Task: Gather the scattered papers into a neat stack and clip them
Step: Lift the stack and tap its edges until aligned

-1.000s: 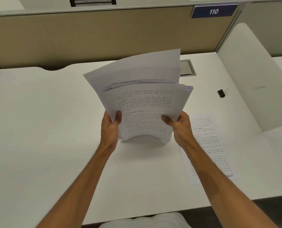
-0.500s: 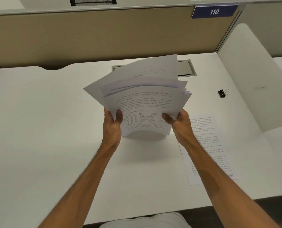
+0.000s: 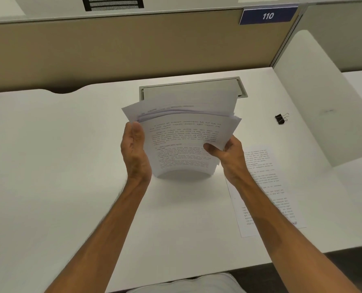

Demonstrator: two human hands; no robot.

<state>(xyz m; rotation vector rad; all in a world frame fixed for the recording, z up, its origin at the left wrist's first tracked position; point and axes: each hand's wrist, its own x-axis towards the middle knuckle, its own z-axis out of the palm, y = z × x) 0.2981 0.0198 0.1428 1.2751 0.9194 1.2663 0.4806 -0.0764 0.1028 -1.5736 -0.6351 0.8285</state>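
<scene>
A bundle of printed papers [image 3: 182, 140] stands on its lower edge on the white desk [image 3: 59, 166], bowed, with the sheets' top edges uneven. My left hand [image 3: 134, 151] lies flat against the bundle's left side, fingers straight. My right hand [image 3: 228, 155] pinches the right edge, thumb on the front sheet. One more printed sheet [image 3: 266, 187] lies flat on the desk to the right, partly under my right forearm. A black binder clip [image 3: 281, 118] rests on the desk at the far right, apart from both hands.
A grey cable hatch [image 3: 241, 89] is set into the desk behind the papers. A beige partition [image 3: 133, 49] closes the back and a white side panel [image 3: 315, 98] the right. A blue "110" label [image 3: 267, 16] hangs above.
The fanned sheets have slid down and closed up into a tighter bundle. My left hand went from gripping the edge to lying flat along the side, higher up.
</scene>
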